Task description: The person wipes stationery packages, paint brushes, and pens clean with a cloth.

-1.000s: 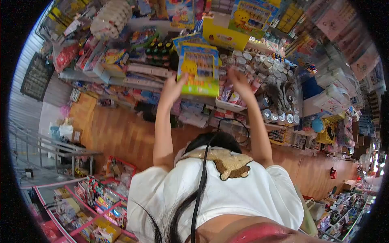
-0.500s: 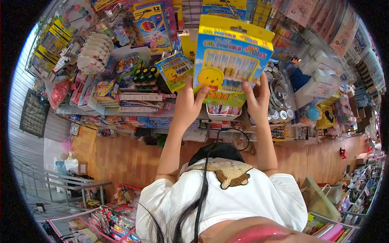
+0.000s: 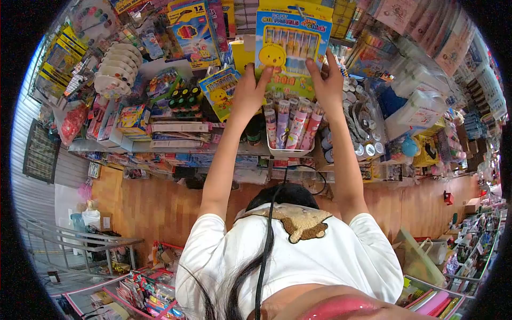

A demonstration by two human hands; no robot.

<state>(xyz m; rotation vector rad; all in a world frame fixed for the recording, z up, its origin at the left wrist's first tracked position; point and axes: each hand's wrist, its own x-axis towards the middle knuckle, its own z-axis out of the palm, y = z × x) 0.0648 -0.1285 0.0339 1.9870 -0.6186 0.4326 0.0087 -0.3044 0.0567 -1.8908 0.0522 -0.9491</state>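
A blue, yellow and green box of oil pastels (image 3: 290,45) with a chick on its front is held between both hands near the back of the shelf. My left hand (image 3: 250,90) grips its lower left side, thumb on the front. On the lower right side, my right hand (image 3: 326,85) holds it the same way, its other fingers partly hidden behind. Below the box stands a white bin (image 3: 290,153) filled with several patterned tubes (image 3: 298,127). A smaller chick-printed box (image 3: 220,92) leans just left of my left hand.
A 12-colour pencil pack (image 3: 194,33) hangs at the upper left. White paint palettes (image 3: 117,69) are stacked further left. Round-lidded containers (image 3: 368,149) and clear plastic packs (image 3: 418,109) fill the right. A black cable (image 3: 266,234) runs down my front.
Both hands have carried the oil pastels box away from me, toward the back rack. The tubes in the white bin have come into view beneath it.
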